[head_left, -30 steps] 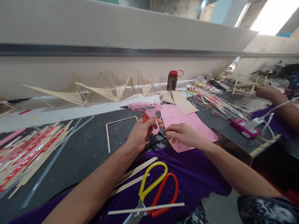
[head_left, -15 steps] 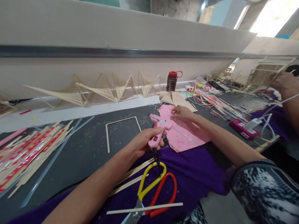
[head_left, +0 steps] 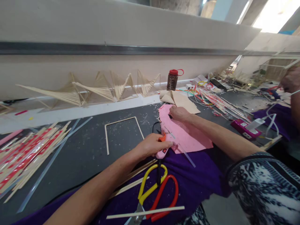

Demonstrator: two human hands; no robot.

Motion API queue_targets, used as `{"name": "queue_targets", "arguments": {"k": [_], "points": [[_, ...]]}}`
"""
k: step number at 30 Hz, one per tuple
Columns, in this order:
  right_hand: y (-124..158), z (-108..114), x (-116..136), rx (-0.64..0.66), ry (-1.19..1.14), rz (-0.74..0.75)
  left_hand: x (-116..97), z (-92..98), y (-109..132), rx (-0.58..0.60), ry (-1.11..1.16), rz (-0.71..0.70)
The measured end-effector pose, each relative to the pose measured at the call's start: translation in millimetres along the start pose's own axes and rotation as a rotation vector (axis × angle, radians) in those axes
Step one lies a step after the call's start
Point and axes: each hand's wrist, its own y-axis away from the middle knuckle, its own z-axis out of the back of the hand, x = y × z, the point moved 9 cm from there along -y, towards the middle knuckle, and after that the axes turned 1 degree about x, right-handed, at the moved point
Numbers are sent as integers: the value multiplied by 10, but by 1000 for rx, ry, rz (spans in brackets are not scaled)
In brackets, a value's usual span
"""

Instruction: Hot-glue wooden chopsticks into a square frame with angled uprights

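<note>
The left hand (head_left: 152,146) has its fingers clamped around the handle of a pink glue gun (head_left: 163,149), low on the tabletop (head_left: 93,153) at the near edge of a pink sheet (head_left: 187,137). The right hand (head_left: 179,113) presses the sheet's far end, fingers curled together; what they pinch is unclear. Just ahead lie tan paper (head_left: 181,101) and a brown bottle (head_left: 172,80). Scissors (head_left: 159,190) lie on purple cloth (head_left: 199,178); the gun's nozzle is hidden.

One glue gun (head_left: 162,150), one pair of scissors (head_left: 157,190) and one bottle (head_left: 172,80) show. One stick frame (head_left: 122,132) lies at centre frame. Four stick models (head_left: 98,89) stand along the upper left.
</note>
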Motion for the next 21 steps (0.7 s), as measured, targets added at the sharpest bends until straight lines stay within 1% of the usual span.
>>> {"name": "queue_targets", "arguments": {"k": [3, 6, 11, 14, 16, 21], "points": [[13, 52, -18, 16, -15, 25, -168, -8, -43, -36, -163, -79], [28, 96, -63, 20, -47, 42, -304, -14, -10, -67, -299, -117], [75, 102, -136, 1, -124, 13, -426, 42, 114, -86, -405, -150], [108, 102, -145, -22, -173, 2, -443, 66, 136, -96, -421, -155], [113, 101, -150, -33, -195, -3, -427, 45, 116, -88, -442, -138], [65, 71, -199, -44, -241, -23, -352, -96, 48, 18, -517, -70]]}}
